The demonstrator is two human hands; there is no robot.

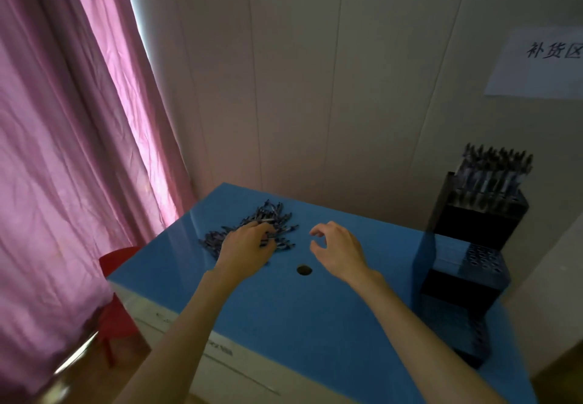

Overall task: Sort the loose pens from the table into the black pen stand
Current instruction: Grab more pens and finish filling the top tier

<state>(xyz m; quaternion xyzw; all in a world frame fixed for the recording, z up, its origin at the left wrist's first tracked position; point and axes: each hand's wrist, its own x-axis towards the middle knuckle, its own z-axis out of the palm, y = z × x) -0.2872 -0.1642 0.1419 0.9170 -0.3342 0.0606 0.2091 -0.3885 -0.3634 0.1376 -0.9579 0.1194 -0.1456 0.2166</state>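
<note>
A heap of loose dark pens (268, 219) lies on the blue table (284, 309) at its far left. My left hand (246, 247) rests on the near side of the heap, fingers curled into the pens; whether it grips any is unclear. My right hand (336, 247) hovers just right of the heap with fingers apart and nothing in it. The black stepped pen stand (473, 265) stands at the table's right edge. Its top tier holds several upright pens (495, 170); the lower tiers show empty holes.
A round hole (304, 270) sits in the tabletop between my wrists. A pink curtain (72, 138) hangs at the left, with a red chair (116, 302) below it. A paper sign (542, 63) is on the wall at the right.
</note>
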